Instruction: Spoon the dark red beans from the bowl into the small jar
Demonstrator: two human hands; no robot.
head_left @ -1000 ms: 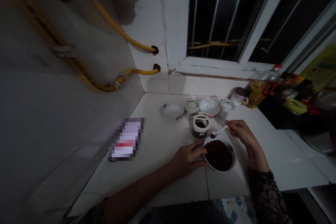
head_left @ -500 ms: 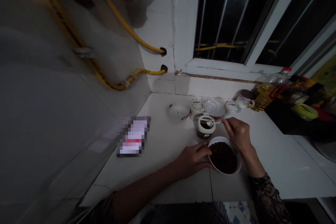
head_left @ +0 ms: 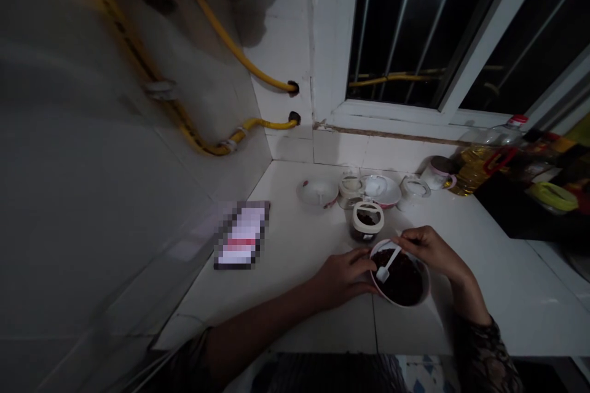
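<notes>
In the head view, the left hand [head_left: 343, 279] holds the left side of a pink-rimmed bowl [head_left: 406, 305], its fingers at the upper left edge and its thumb lower down. The bowl stands near the front of the white tiled counter [head_left: 295, 258] and is well filled with dark reddish-brown flakes [head_left: 405, 285]; what they are exactly is hard to tell in the dim light. The right hand [head_left: 428, 250], in a dark patterned sleeve [head_left: 483, 341], pinches the handle of a small white spoon [head_left: 393, 260] between thumb and fingers at the bowl's far edge. The spoon slants down to the left over the flakes, its scoop end near the left fingertips; whether it touches the flakes cannot be told. Just beyond the bowl stands a seasoning jar [head_left: 367, 228] with a pale rim and dark contents. Behind it, from left to right, are a shallow bowl [head_left: 318, 194], a second seasoning jar [head_left: 351, 187], a dish with white contents [head_left: 389, 193] and a third seasoning jar [head_left: 415, 189]. Farther right, by the wall, come a dark-lidded mug [head_left: 436, 175] and a red-capped oil bottle [head_left: 472, 166], with a black box [head_left: 511, 209] in front of the bottle. A phone [head_left: 242, 236], its screen lit and pixelated, lies on the left, well apart from both hands. Above it a yellow hose [head_left: 214, 148] runs along the wall, and a barred window [head_left: 401, 31] is at upper right.
</notes>
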